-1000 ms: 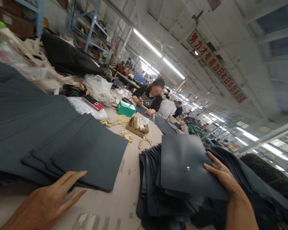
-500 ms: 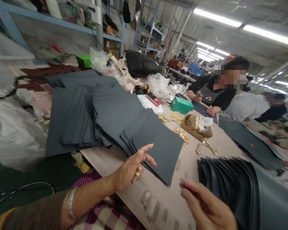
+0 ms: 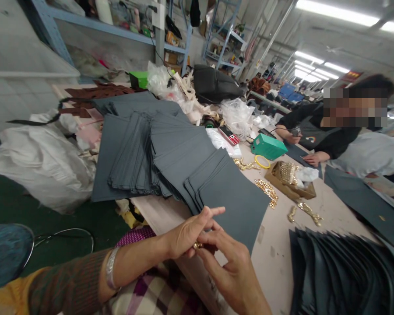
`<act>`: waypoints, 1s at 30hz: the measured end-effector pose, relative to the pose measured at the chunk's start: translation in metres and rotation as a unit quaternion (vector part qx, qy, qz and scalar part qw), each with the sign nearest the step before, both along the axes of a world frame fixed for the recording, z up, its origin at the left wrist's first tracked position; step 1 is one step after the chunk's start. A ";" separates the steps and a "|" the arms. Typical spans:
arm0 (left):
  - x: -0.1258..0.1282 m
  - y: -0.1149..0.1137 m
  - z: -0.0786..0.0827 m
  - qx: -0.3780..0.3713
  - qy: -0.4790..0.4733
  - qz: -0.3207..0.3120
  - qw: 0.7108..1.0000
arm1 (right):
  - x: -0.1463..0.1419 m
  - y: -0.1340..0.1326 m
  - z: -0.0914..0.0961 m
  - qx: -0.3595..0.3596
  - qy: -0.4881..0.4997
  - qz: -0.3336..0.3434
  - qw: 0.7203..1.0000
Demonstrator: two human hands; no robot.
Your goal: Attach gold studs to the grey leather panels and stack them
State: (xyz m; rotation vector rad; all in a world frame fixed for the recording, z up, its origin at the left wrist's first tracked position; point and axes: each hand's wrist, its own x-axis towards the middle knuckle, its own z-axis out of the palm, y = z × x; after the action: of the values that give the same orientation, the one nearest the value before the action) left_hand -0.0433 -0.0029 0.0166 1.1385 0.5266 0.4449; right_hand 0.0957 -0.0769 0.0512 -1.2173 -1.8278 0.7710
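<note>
Fingertips of the right hand, thumb and forefinger drawn together, pinch a gold-coloured ring at the left hand, just in front of the near side of the fanned stack of dark grey panels. The left hand's forefinger points straight out; its other fingers are bent and partly covered, so whether they grip anything cannot be told. A silver bracelet circles the left wrist, nearer than the fanned stack. Right of that stack, on the same desk, stands a bunch of dark, curving panels; left of it sits a white plastic sack. Just beyond its right corner lie a heap of gold chain and, farther, a cardboard box holding more chain. Behind these come a yellow hoop, a green box and a co-worker's hand resting on dark material.
</note>
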 end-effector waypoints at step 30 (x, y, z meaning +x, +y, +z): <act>0.016 0.000 -0.009 -0.073 0.006 0.068 0.995 | -0.007 0.006 -0.021 0.051 -0.045 -0.091 0.993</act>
State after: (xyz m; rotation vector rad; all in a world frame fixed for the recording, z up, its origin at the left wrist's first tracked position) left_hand -0.0270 -0.0032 0.0081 0.9694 0.6389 0.5086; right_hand 0.0886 -0.0713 0.0305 -1.3485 -1.7760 0.5210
